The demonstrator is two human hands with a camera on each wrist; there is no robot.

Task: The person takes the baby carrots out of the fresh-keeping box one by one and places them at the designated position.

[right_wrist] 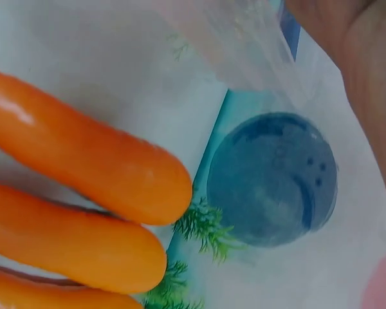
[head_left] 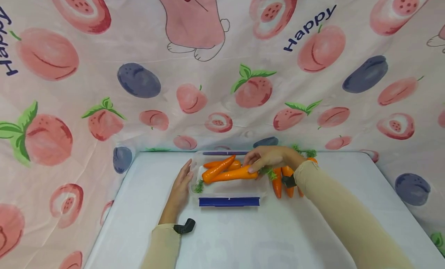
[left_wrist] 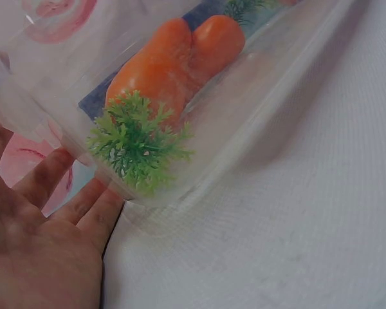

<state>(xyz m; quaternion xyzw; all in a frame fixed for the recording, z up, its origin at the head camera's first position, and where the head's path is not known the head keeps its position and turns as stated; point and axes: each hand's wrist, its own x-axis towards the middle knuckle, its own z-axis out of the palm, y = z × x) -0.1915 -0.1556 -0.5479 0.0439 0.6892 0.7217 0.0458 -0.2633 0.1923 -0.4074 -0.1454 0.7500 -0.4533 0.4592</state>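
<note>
A clear plastic container (head_left: 226, 189) with blue clips stands at the back of the table, with toy carrots inside. My right hand (head_left: 268, 158) reaches in from the right and pinches a carrot (head_left: 234, 174) near its leafy end. This carrot lies slanting across the box, overlapping another carrot (head_left: 220, 168); more orange shows behind them. Green leaves (left_wrist: 138, 145) of a carrot press into the box's left corner. My left hand (head_left: 180, 184) rests along the left wall, its fairly straight fingers (left_wrist: 93, 209) touching the plastic. Only part of the right hand shows in the right wrist view.
Several more carrots (right_wrist: 83, 148) lie side by side on the white table (head_left: 222, 238), right of the container and under my right wrist. Their leafy tops (right_wrist: 206, 228) point toward the back edge. A fruit-patterned cloth (head_left: 215, 75) hangs behind the table.
</note>
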